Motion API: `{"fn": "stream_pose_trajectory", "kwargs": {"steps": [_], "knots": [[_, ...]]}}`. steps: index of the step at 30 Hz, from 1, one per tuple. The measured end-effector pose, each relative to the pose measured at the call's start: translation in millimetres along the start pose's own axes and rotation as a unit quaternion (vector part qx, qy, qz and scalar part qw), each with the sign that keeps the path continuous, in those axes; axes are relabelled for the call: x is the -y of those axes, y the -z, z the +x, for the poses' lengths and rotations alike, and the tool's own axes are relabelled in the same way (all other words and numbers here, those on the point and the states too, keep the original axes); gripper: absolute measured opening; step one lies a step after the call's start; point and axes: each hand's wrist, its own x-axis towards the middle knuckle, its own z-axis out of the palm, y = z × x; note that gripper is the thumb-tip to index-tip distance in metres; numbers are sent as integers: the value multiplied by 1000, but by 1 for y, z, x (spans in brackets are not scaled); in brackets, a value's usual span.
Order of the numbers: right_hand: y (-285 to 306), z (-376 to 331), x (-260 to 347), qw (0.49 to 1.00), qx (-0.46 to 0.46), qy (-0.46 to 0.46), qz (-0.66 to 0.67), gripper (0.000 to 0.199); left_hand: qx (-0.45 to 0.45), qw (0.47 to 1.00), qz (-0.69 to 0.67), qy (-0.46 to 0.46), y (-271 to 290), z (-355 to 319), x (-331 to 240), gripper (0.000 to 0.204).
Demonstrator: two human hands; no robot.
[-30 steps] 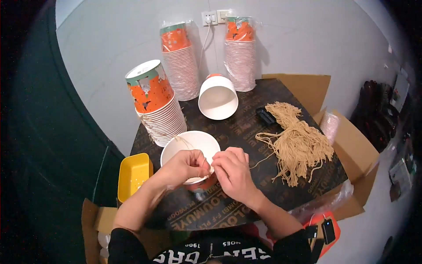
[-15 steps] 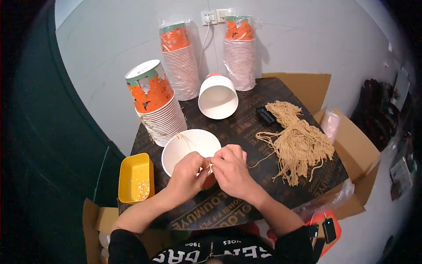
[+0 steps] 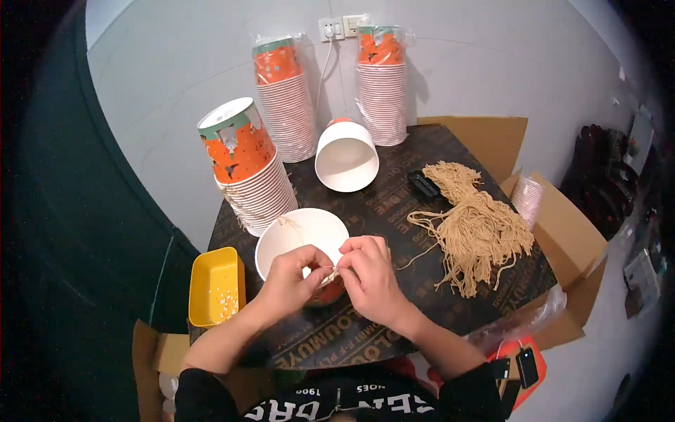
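A white-lined paper bucket (image 3: 320, 224) stands near the front of the table, its mouth facing up. At its near rim, my left hand (image 3: 290, 283) pinches a thin beige cord (image 3: 330, 277) between thumb and finger. Close beside it, my right hand (image 3: 374, 280) is pinched on the same cord, fingertips almost meeting the left ones. Whether there is a knot or loop there is too small to tell. Another piece of the cord lies over the far left rim, its ends hanging inside. My fingers hide part of the near rim.
Left of the bucket is a yellow tray (image 3: 197, 285) with small white bits. Behind stand an orange bucket stack (image 3: 242, 158), two wrapped stacks (image 3: 285, 98) (image 3: 382, 84) and a tipped bucket (image 3: 348, 158). A beige cord bundle (image 3: 485, 239) and black clip (image 3: 423, 184) lie right, cardboard boxes (image 3: 573, 218) beyond.
My left fingers have opened into a wider ring and both hands have dropped slightly, still at the near rim. The view has shifted a little; the objects around have stayed put.
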Motion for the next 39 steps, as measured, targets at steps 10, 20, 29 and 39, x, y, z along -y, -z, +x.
{"fn": "stream_pose_trajectory", "kwargs": {"steps": [10,20,29,39], "knots": [[-3,-28,14,992,17,79,-100,15,-19,990,-45,129,3,5,18,8],[-8,-36,-2,975,0,-183,124,15,-20,986,-72,151,4,4,17,10],[-19,-33,6,984,-8,-158,87,9,-15,986,-61,154,4,6,24,11],[-8,-23,10,994,-31,-84,60,11,12,992,-39,117,13,7,11,9]]}}
